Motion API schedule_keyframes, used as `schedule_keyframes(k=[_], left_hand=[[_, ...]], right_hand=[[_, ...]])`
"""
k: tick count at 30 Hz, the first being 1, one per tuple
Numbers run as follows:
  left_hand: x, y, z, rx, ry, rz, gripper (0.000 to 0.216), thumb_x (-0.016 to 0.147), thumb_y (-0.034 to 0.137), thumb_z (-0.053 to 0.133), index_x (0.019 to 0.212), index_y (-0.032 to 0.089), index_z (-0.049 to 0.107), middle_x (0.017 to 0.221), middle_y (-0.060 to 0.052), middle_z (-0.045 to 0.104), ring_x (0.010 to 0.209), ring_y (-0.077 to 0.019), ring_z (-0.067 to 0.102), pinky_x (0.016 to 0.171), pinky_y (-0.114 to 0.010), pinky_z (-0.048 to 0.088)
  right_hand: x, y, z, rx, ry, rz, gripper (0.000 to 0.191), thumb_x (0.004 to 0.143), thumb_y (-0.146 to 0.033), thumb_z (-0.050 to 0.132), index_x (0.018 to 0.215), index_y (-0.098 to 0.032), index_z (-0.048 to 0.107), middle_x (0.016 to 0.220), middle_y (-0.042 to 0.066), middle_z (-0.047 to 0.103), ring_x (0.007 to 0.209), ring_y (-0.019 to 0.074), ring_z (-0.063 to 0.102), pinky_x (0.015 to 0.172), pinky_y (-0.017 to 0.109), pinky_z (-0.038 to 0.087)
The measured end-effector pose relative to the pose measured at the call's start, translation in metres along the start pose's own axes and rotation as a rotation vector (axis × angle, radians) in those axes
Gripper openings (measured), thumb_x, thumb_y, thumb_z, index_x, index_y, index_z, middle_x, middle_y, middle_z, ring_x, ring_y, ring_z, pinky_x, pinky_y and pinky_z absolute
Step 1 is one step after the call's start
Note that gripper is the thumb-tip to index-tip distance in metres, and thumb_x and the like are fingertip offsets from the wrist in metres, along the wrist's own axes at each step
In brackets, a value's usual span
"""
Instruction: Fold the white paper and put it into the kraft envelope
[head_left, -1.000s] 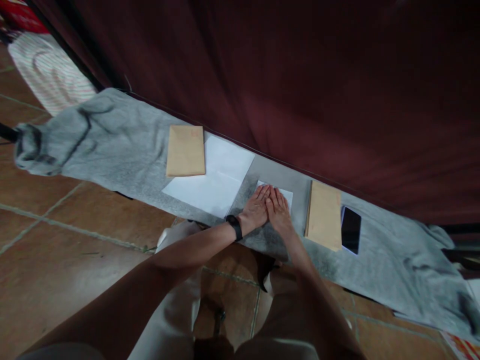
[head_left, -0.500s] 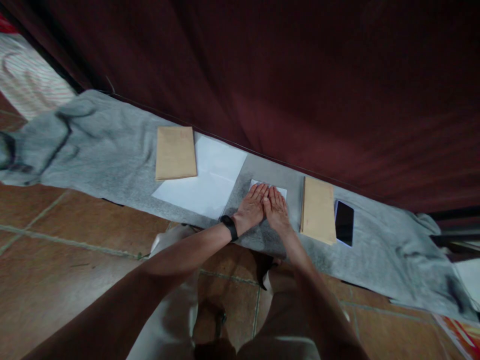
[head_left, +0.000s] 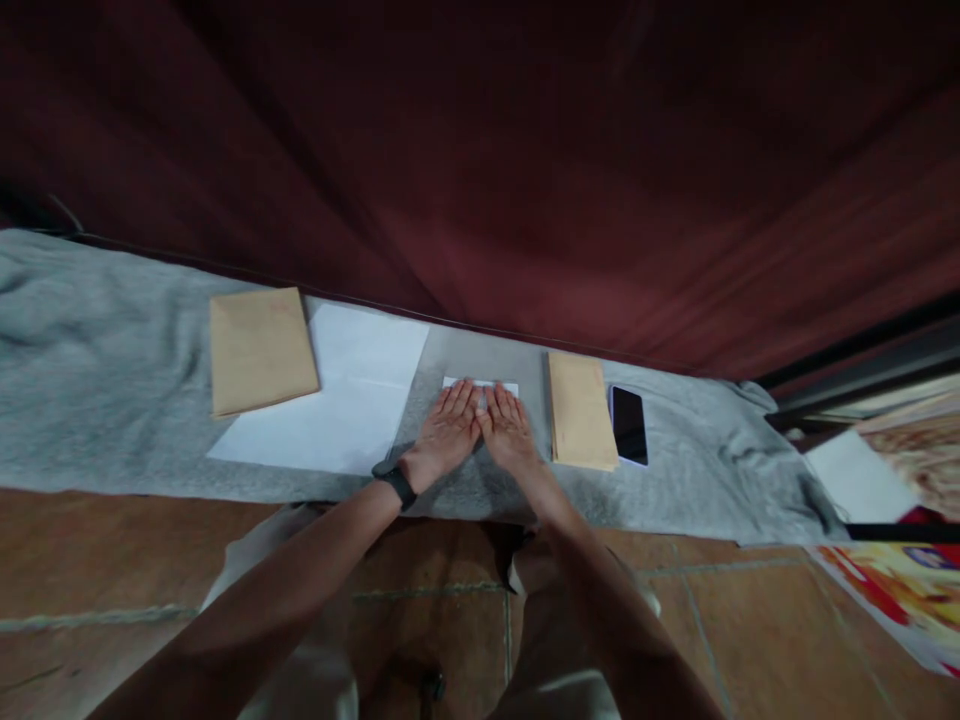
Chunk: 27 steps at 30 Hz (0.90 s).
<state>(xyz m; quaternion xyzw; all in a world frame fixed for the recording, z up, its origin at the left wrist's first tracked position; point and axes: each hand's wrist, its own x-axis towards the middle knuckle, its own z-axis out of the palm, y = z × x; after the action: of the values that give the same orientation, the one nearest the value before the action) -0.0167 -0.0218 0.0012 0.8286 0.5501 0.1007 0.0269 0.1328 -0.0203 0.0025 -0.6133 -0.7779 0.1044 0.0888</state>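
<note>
A small white piece of paper lies on the grey cloth, mostly covered by my two hands. My left hand, with a dark band on its wrist, rests flat on the paper's left part, fingers stretched out. Beside it my right hand lies flat on the right part, and the thumbs meet in the middle. To the left is a large white sheet, its left part under a stack of brown envelopes. A second, narrower brown envelope stack lies to the right of my right hand.
A phone with a dark screen lies right of the narrow stack. The grey cloth covers a long narrow surface. Behind it hangs a dark red curtain. Below is a tiled floor, with a colourful printed sheet at lower right.
The camera view has turned, so the things on the cloth appear further left and more level. Both hands stay flat on the small paper, their fingers slightly more apart.
</note>
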Motion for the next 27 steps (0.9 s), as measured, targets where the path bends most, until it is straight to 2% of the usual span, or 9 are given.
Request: schedule_keyframes(k=[8, 14, 22, 27], left_hand=[[0.002, -0.013, 0.0, -0.002, 0.048, -0.077, 0.062, 0.101, 0.026, 0.029, 0.159, 0.003, 0.034, 0.167, -0.017, 0.033, 0.158, -0.0261, 0.024, 0.129, -0.046, 0.021], [0.003, -0.019, -0.002, 0.007, 0.052, -0.136, 0.063, 0.101, 0.029, 0.029, 0.158, 0.002, 0.036, 0.166, -0.018, 0.035, 0.157, -0.0273, 0.025, 0.128, -0.047, 0.023], [0.001, -0.026, 0.0, 0.011, 0.064, -0.175, 0.064, 0.102, 0.03, 0.028, 0.156, -0.002, 0.037, 0.165, -0.021, 0.035, 0.156, -0.0288, 0.029, 0.129, -0.047, 0.022], [0.001, -0.032, 0.001, 0.002, 0.073, -0.186, 0.064, 0.102, 0.031, 0.026, 0.158, 0.002, 0.035, 0.165, -0.019, 0.036, 0.156, -0.0288, 0.029, 0.127, -0.05, 0.025]], right_hand=[[-0.007, 0.008, 0.0, -0.039, 0.108, 0.026, 0.061, 0.11, -0.041, 0.035, 0.161, -0.008, 0.033, 0.168, 0.018, 0.029, 0.157, 0.0279, 0.027, 0.127, 0.048, 0.025], [-0.014, 0.016, 0.005, -0.049, 0.195, 0.066, 0.065, 0.109, -0.044, 0.037, 0.16, -0.004, 0.033, 0.165, 0.022, 0.033, 0.154, 0.0314, 0.034, 0.125, 0.051, 0.029], [-0.02, 0.015, 0.001, -0.057, 0.179, 0.146, 0.069, 0.108, -0.045, 0.042, 0.16, -0.001, 0.032, 0.165, 0.023, 0.031, 0.154, 0.0316, 0.034, 0.125, 0.048, 0.03], [-0.025, 0.017, 0.003, -0.034, 0.198, 0.178, 0.063, 0.108, -0.039, 0.041, 0.159, -0.003, 0.035, 0.165, 0.023, 0.033, 0.152, 0.0322, 0.037, 0.124, 0.05, 0.033]])
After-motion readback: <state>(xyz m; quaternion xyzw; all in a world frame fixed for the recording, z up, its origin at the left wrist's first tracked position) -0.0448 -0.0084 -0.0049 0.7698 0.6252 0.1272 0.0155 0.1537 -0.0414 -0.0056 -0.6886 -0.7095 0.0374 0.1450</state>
